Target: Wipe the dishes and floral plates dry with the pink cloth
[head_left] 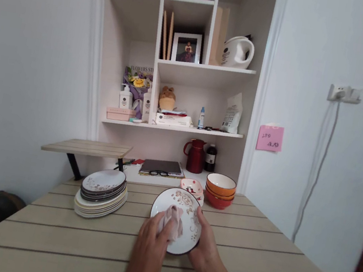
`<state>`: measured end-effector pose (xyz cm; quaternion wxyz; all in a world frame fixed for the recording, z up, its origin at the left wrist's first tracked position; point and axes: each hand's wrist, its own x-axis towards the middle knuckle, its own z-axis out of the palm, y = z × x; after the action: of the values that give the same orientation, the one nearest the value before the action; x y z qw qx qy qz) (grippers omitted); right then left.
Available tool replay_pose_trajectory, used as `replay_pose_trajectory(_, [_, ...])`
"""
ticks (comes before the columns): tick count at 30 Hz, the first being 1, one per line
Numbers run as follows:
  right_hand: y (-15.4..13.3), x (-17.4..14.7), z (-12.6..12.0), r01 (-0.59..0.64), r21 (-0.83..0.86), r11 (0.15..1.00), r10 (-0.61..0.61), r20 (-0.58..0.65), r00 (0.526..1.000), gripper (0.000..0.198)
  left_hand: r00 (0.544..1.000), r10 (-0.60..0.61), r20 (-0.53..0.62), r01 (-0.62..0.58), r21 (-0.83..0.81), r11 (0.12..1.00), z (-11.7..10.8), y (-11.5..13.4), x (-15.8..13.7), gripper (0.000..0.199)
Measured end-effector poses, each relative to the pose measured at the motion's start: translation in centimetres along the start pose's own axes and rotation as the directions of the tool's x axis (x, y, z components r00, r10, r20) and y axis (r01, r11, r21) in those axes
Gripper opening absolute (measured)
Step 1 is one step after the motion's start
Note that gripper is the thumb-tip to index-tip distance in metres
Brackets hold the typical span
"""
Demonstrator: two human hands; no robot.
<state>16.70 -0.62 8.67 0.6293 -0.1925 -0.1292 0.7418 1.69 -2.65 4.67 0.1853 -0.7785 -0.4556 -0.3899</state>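
A white plate [173,199] with a brown flower pattern and dark rim is tilted up above the wooden table [251,261]. My right hand [206,243] grips the plate's right lower edge. A pinkish cloth [176,219] is pressed against the plate's face by my left hand [150,243]. To the left lies a stack of plates [101,192], with dark-rimmed patterned ones on top and cream ones below.
Stacked orange and red bowls [220,190] and a small patterned dish [191,186] stand behind the plate. A shelf unit [180,65] at the back holds bottles, a kettle, a photo frame and a red jug [195,156]. A small raised wooden stand [88,147] sits at the back left.
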Motion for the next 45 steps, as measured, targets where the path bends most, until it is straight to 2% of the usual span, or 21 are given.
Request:
replay_pose_trajectory(4, [0.1, -0.4, 0.4, -0.033, -0.032, 0.999, 0.033, 0.01, 0.999, 0.04, 0.993, 0.112, 0.024, -0.112, -0.003, 0.994, 0.3, -0.5, 0.1, 0.056])
replay_pose_trajectory(8, [0.7, -0.9, 0.8, -0.117, -0.086, 0.989, 0.119, 0.023, 0.993, 0.044, 0.981, 0.194, -0.011, -0.192, 0.091, 0.977, -0.2, -0.7, 0.5, 0.052])
replay_pose_trajectory(10, [1.3, -1.1, 0.9, -0.166, -0.14, 0.976, 0.169, 0.01, 0.986, 0.047, 0.985, 0.164, -0.044, -0.155, 0.157, 0.975, -0.5, -1.0, 0.7, 0.049])
replay_pose_trajectory(14, [2.7, -1.3, 1.0, -0.215, -0.188, 0.958, 0.223, 0.025, 0.974, 0.048, 0.995, -0.011, -0.104, 0.039, 0.272, 0.962, -1.1, -2.0, 0.9, 0.04])
replay_pose_trajectory(17, [3.0, -1.2, 0.8, -0.198, -0.164, 0.966, 0.199, -0.012, 0.98, 0.046, 0.992, -0.09, -0.09, 0.113, 0.304, 0.946, -1.3, -2.3, 0.8, 0.036])
replay_pose_trajectory(20, [2.2, -0.7, 0.4, -0.142, -0.138, 0.98, 0.131, -0.086, 0.988, 0.044, 0.992, -0.113, -0.053, 0.124, 0.311, 0.942, -0.9, -2.0, 0.5, 0.034])
replay_pose_trajectory(24, [0.5, 0.2, -0.4, -0.01, -0.057, 0.998, 0.003, -0.117, 0.993, 0.037, 0.999, -0.029, -0.044, 0.04, 0.294, 0.955, 0.9, -0.9, -0.1, 0.031])
replay_pose_trajectory(28, [-0.3, 0.4, -0.7, 0.046, -0.019, 0.999, -0.048, -0.1, 0.994, 0.035, 0.988, 0.111, -0.11, -0.085, 0.219, 0.972, 2.4, 0.0, -0.7, 0.027])
replay_pose_trajectory(31, [-0.1, 0.1, -0.4, 0.015, -0.033, 0.999, -0.017, -0.059, 0.998, 0.037, 0.977, 0.173, -0.123, -0.151, 0.168, 0.974, 2.2, 0.5, -0.7, 0.03])
replay_pose_trajectory(35, [0.7, -0.4, 0.0, -0.128, -0.086, 0.988, 0.126, -0.027, 0.992, 0.041, 0.974, 0.221, -0.055, -0.211, 0.15, 0.966, 1.0, 0.5, -0.2, 0.036])
replay_pose_trajectory(39, [2.1, -0.6, 0.1, -0.2, -0.172, 0.965, 0.189, -0.082, 0.979, 0.041, 0.99, 0.138, -0.008, -0.135, 0.155, 0.979, -0.1, -0.2, 0.3, 0.038])
replay_pose_trajectory(45, [3.7, -1.0, 0.5, -0.196, -0.197, 0.961, 0.197, -0.012, 0.98, 0.048, 0.996, -0.091, -0.005, 0.09, 0.25, 0.964, -0.9, -1.1, 0.8, 0.045])
